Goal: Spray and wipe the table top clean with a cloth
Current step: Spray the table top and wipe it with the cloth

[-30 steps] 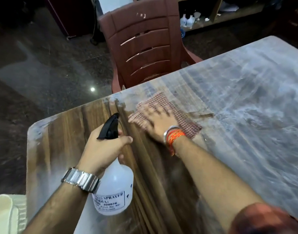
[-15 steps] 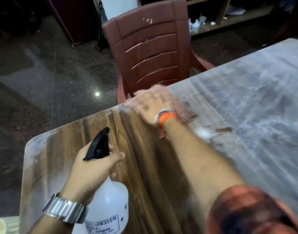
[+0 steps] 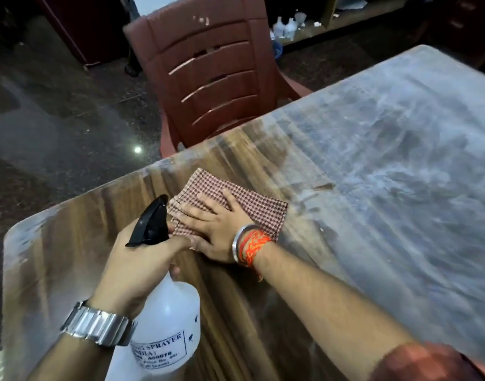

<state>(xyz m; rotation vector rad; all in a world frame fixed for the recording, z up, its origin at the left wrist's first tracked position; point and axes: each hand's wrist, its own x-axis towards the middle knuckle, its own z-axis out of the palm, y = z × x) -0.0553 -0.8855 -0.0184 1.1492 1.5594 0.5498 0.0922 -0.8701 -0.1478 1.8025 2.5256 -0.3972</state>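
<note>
The right hand [image 3: 218, 229] lies palm down on the cloth [image 3: 235, 203], its forearm reaching in from the lower right, fingers straight and a little spread as they press the fabric flat against the table top [image 3: 387, 174]; the thumb sticks out toward the near side, off the cloth and onto the bare wood. A metal bangle [image 3: 238, 243] and an orange thread band [image 3: 253, 247] sit on that wrist. The left hand [image 3: 138, 268] comes up from the lower left with a steel watch [image 3: 98, 327] on the wrist, its fingers curled tight around the neck of the spray bottle [image 3: 167, 320], just under the black trigger head [image 3: 150, 224]; the index finger stretches forward along the head, and whether it rests on the trigger cannot be told. The bottle is white and translucent, tilted with its nozzle pointing toward the far edge, a printed label low on its body. The cloth is a small red-and-white check, folded or rumpled into a rough rectangle, and lies near the table's left end, not far from the far edge. Around it the wood grain shows dark and glossy, while the table's right part is covered with a pale, streaky film. A reddish-brown plastic chair [image 3: 208, 72] stands beyond the far edge.
</note>
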